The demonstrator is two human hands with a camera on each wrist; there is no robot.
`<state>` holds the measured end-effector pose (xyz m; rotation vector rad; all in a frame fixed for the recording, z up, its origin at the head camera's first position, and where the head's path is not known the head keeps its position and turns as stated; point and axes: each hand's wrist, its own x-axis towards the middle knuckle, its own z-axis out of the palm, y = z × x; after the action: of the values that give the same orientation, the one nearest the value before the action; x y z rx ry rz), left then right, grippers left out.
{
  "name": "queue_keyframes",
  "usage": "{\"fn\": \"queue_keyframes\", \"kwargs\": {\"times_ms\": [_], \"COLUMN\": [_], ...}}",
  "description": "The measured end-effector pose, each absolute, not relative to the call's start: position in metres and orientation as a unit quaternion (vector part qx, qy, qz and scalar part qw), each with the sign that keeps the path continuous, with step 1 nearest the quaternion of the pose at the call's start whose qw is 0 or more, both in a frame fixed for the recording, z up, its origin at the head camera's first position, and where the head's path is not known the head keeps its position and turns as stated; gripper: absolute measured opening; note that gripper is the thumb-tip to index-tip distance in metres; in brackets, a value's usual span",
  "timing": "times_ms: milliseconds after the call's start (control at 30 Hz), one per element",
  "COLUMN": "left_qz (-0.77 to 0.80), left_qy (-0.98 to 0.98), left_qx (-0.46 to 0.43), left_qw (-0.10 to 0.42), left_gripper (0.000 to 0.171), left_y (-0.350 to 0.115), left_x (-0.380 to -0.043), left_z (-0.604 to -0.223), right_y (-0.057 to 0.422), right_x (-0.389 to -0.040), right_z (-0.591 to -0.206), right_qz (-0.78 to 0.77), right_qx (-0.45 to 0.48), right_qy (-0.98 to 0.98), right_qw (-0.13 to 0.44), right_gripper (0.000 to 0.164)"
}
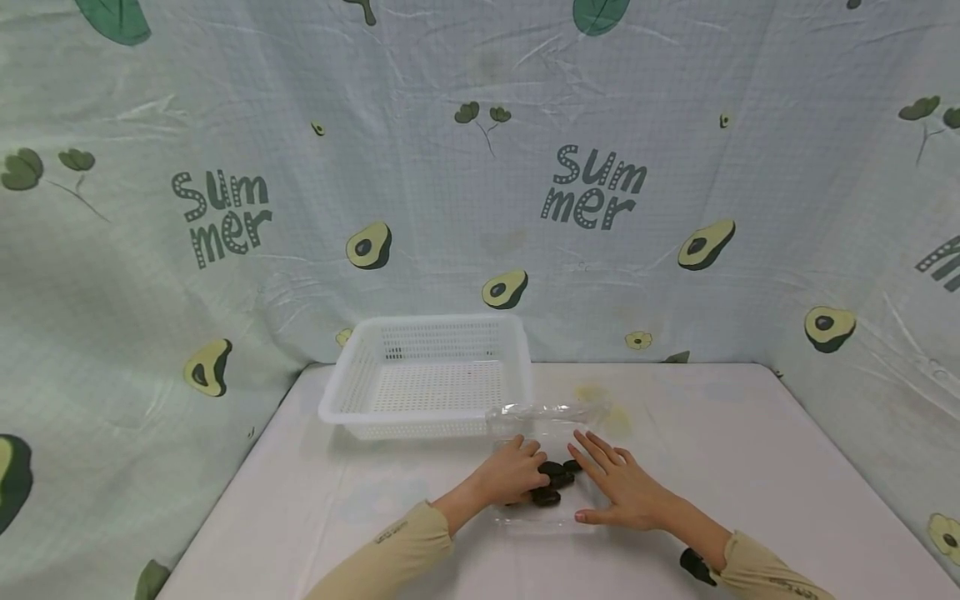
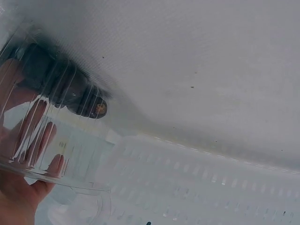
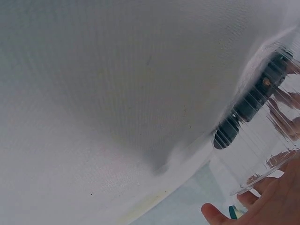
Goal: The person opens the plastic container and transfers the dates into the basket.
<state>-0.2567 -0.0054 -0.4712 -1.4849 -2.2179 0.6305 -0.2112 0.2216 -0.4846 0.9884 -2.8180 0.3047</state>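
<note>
A clear plastic container (image 1: 540,527) lies on the table with several dark oval pieces (image 1: 546,497) inside, perhaps fruit; one shows a small orange-brown end mark in the left wrist view. My left hand (image 1: 512,473) is over its left part, fingers bent down at the dark pieces; whether they pinch one is hidden. Through the ribbed clear wall, the left wrist view shows this left hand (image 2: 28,136) beside the row of dark pieces (image 2: 70,89). Spread flat, my right hand (image 1: 630,492) rests at the container's right side, its fingertips near the dark pieces.
Behind the container, to the left, stands a white perforated basket (image 1: 348,417). A loose dark piece (image 1: 697,567) lies on the white table (image 1: 750,450) beside the right sleeve (image 1: 757,567). A printed cloth (image 1: 420,192) hangs along the back and sides.
</note>
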Motion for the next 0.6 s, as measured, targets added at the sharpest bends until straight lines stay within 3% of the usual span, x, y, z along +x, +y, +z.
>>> {"fn": "queue_keyframes", "kwargs": {"times_ms": [600], "left_qz": [0.239], "left_qy": [-0.787], "left_qx": [-0.53], "left_qw": [0.205], "left_gripper": [0.023], "left_y": [-0.0046], "left_x": [-0.2551], "left_z": [-0.4677], "right_y": [0.2218], "right_x": [-0.2114], "right_z": [-0.4843], "right_qz": [0.104], "right_qx": [0.328], "right_qy": [-0.937], "right_qw": [0.066], "right_gripper": [0.088]}}
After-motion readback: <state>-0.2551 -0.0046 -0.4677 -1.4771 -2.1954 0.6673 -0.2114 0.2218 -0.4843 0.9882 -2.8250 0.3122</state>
